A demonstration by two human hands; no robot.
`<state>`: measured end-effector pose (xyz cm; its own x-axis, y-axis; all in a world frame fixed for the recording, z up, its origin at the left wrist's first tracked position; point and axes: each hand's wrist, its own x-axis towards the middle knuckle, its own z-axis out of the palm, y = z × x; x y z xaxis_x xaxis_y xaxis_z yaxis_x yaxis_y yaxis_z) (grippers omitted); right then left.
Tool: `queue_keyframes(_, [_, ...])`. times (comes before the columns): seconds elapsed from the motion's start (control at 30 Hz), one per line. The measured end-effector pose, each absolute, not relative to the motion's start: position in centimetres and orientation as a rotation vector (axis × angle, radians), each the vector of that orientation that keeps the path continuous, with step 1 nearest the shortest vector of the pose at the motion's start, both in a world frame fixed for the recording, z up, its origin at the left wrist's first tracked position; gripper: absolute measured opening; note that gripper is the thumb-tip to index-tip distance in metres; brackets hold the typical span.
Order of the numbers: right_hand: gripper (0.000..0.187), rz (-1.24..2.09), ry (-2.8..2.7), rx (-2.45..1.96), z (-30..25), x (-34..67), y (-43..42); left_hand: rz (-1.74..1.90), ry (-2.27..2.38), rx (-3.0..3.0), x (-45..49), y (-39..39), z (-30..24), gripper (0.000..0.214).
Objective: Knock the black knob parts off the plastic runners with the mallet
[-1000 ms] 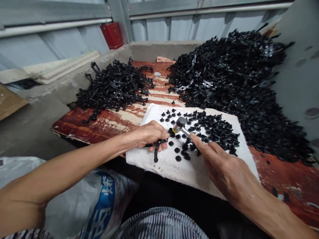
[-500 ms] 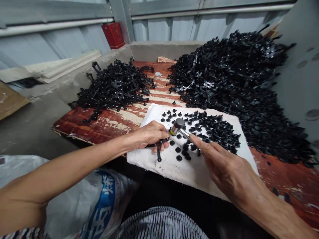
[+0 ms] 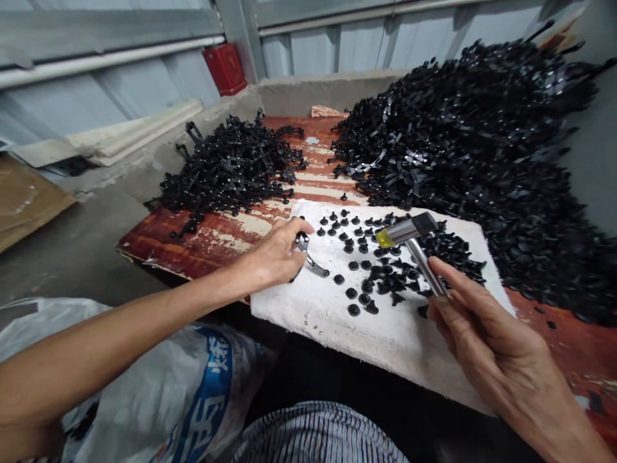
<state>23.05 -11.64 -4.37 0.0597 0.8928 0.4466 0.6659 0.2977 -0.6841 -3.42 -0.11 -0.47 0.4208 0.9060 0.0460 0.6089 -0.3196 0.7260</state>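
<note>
In my right hand is a small mallet, raised over the right part of the white cloth. Its metal head has a yellow face on the left and a black one on the right. Fingers of my left hand close round a black jointed linkage piece at the cloth's left side; one arm of the piece sticks out to the right. Several small black round caps with stems lie between my hands, thickening into a heap behind the mallet.
Black jointed pieces form a pile at the back left. A much bigger black pile covers the right of the worn red-brown board. A red box stands in the far corner; a white printed sack sits below my left arm.
The mallet has lifted away from the linkage piece and moved right with my right hand. My left hand has shifted left and slightly up, taking the piece along. The view has turned slightly.
</note>
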Motion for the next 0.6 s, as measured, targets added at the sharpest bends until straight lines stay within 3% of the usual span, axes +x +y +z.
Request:
queue_keyframes(0.13, [0.046, 0.308, -1.699, -1.432, -4.1, 23.1, -11.6, 0.359, 1.238, 2.595, -3.7, -1.4, 0.2, 0.043])
queue_keyframes(0.3, [0.045, 0.305, -1.698, -1.456, -4.5, 23.3, -11.7, 0.229, 1.001, 3.047, -3.7, -0.7, 0.0, 0.017])
queue_keyframes(0.6, [0.044, 0.316, -1.691, -1.46, -4.2, 23.2, -11.5, 0.146, 0.699, 3.035, -3.4, 0.0, 1.1, 0.025])
